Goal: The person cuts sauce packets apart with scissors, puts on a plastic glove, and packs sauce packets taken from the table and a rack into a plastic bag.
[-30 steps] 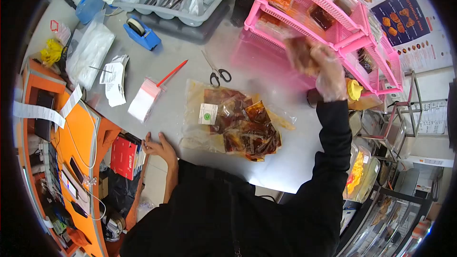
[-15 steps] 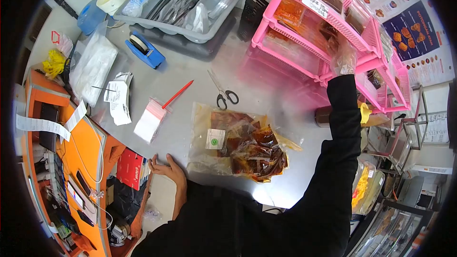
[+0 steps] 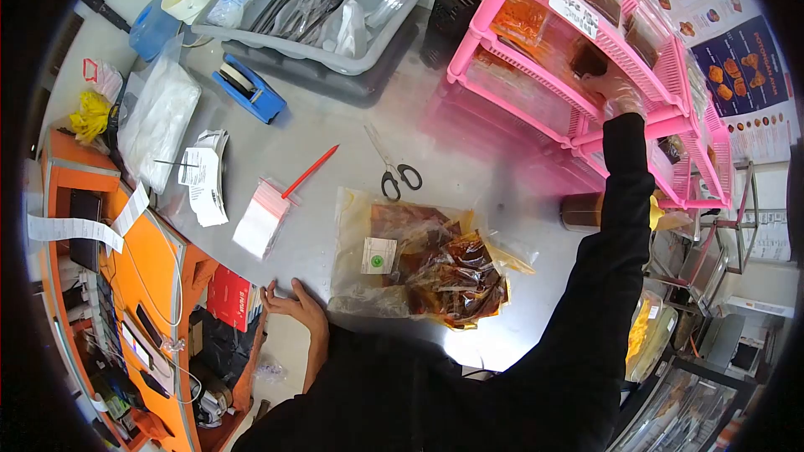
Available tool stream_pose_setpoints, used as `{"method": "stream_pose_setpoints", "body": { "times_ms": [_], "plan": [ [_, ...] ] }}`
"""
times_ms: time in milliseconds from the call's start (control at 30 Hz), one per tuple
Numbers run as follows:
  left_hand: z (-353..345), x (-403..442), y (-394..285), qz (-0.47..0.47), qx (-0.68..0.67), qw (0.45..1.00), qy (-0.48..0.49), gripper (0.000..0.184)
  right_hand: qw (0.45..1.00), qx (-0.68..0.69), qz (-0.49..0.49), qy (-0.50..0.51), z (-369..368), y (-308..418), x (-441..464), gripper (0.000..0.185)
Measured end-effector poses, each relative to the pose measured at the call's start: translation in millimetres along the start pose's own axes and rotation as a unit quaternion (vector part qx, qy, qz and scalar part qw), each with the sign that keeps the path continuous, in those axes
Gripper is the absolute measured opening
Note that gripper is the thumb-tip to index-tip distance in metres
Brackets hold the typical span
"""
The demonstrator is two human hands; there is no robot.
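My right hand (image 3: pixel 618 94), apparently in a clear plastic glove, reaches into the pink tiered rack (image 3: pixel 502 48). It is beside a packet of dark brown sauce (image 3: pixel 589 60); its fingertips are partly hidden, and I cannot make out whether they grip the packet. At the table's front edge rests my left hand (image 3: pixel 297 308), fingers apart and holding nothing. In front of me lies a clear bag of dark brown sauce packets (image 3: pixel 452 272) with a white label (image 3: pixel 378 256). Scissors (image 3: pixel 391 176) lie just behind that bag.
A red pen (image 3: pixel 310 172) and small plastic bags (image 3: pixel 261 219) lie left of the scissors. Farther back are a blue tape dispenser (image 3: pixel 249 90) and a grey tray of cutlery (image 3: pixel 394 42). Papers on a spike (image 3: pixel 205 188) stand at left. A brown-filled container (image 3: pixel 580 211) is beside my right sleeve.
My right hand has moved slightly farther into the pink rack, towards the dark sauce packet. The view has shifted a little. My left hand stays at the table edge.
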State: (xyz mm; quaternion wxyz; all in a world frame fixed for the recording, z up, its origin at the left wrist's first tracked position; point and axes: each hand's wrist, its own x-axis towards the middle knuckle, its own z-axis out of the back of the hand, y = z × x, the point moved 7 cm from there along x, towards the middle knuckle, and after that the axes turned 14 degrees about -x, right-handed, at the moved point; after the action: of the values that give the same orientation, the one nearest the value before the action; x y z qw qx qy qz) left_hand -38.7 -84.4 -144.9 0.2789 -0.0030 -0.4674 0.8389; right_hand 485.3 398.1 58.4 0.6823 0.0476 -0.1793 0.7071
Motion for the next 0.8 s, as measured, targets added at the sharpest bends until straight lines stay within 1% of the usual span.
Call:
{"method": "stream_pose_setpoints", "body": {
  "times_ms": [33,133,233,333,367,433,533,633,733,800],
  "plan": [
    [0.1,0.5,-0.3,0.000,0.006,1.000,0.003,0.054,0.999,0.019,0.026,0.011,-5.9,0.0,2.7,0.083],
    [0.1,0.4,0.0,0.004,0.007,1.000,0.000,0.052,0.999,-0.027,0.013,0.030,-20.2,-5.3,10.0,0.089],
    [-0.5,0.6,3.5,-0.014,0.023,1.000,0.003,0.049,0.996,-0.073,0.000,0.050,-28.6,-7.4,12.0,0.095],
    [-0.8,-0.2,3.3,-0.009,0.016,1.000,0.003,0.048,0.997,0.074,0.032,0.022,-22.0,0.1,6.5,0.083],
    [-0.7,-0.1,1.4,-0.011,0.027,1.000,0.004,0.048,0.993,0.108,0.036,0.013,-19.9,0.8,6.9,0.082],
    [-0.1,0.2,-2.6,-0.014,0.049,0.999,0.006,0.047,0.991,0.128,0.034,0.001,-18.3,4.6,6.3,0.080],
    [-1.4,-0.7,-3.5,-0.016,0.025,1.000,0.000,0.047,0.995,0.096,0.007,-0.013,-16.8,5.8,6.9,0.077],
    [-0.5,0.7,-1.5,-0.006,0.053,0.999,0.003,0.048,0.998,0.051,-0.027,-0.025,-14.8,6.0,6.7,0.075],
    [-0.8,0.4,-3.1,0.010,0.047,0.999,0.023,0.049,0.998,0.015,-0.054,-0.027,-13.7,7.0,5.6,0.072],
    [-1.4,0.4,-2.7,0.006,0.033,0.999,0.013,0.049,0.998,-0.001,-0.064,-0.026,-12.5,8.2,5.9,0.070]
  ]
}}
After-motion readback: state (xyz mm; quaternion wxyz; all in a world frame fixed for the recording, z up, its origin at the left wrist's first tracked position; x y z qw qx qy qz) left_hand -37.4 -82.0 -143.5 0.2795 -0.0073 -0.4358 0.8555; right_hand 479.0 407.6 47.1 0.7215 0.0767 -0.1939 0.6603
